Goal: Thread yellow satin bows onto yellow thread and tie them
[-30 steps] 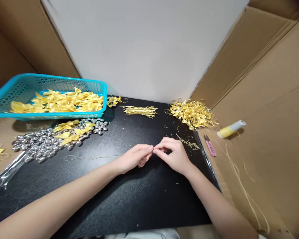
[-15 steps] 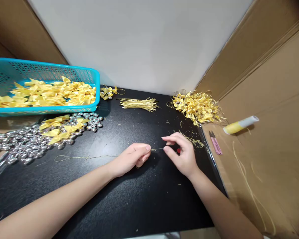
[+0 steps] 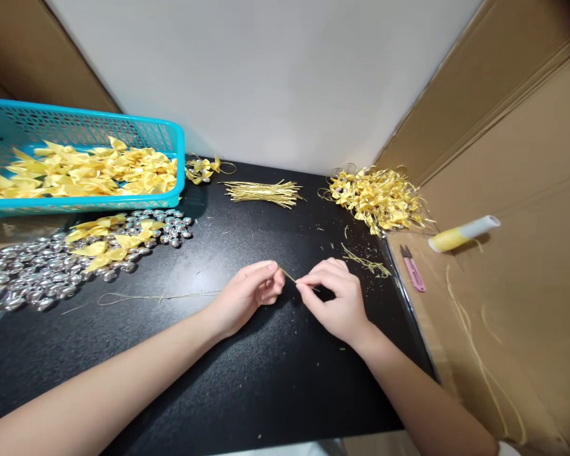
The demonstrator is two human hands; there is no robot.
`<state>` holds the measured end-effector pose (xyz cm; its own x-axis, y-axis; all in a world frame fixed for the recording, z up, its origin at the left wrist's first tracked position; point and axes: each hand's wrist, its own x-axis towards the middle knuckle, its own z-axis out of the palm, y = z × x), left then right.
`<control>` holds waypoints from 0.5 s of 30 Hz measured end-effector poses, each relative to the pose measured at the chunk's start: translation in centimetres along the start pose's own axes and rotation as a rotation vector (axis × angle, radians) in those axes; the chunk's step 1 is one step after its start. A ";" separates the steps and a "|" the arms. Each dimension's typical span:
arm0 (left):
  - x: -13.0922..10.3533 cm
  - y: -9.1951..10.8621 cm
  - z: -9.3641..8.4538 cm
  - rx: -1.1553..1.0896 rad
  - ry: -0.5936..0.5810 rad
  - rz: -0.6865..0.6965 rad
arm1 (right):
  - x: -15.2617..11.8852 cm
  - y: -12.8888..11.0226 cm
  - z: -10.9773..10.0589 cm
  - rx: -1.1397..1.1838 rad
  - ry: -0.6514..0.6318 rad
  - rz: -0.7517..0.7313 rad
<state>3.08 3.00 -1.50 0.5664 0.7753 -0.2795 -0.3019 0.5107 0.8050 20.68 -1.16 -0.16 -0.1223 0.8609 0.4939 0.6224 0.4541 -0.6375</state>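
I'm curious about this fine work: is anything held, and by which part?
Thin yellow cord, pinched by left hand and right hand either side of a short stretch; ends unclear.

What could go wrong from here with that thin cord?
The short stretch of cord between the left hand and right hand is pinched only by fingertips, so it might slip.

The long looped strand lies loose near the silver beads and could snag on them if pulled.

1 head-worn view, facing forward and down
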 end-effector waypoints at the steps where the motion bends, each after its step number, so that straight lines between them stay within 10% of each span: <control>1: 0.1 0.0 0.1 -0.020 0.031 0.002 | 0.0 0.0 0.1 -0.046 -0.006 -0.040; 15: -0.9 -0.1 0.3 0.974 0.005 0.394 | -0.1 0.2 -0.7 -0.316 -0.163 -0.287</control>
<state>2.82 2.16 -1.21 0.5587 0.8241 0.0930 0.2848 -0.2960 0.9117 21.36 -1.27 0.04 -0.4290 0.7467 0.5083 0.7476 0.6093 -0.2642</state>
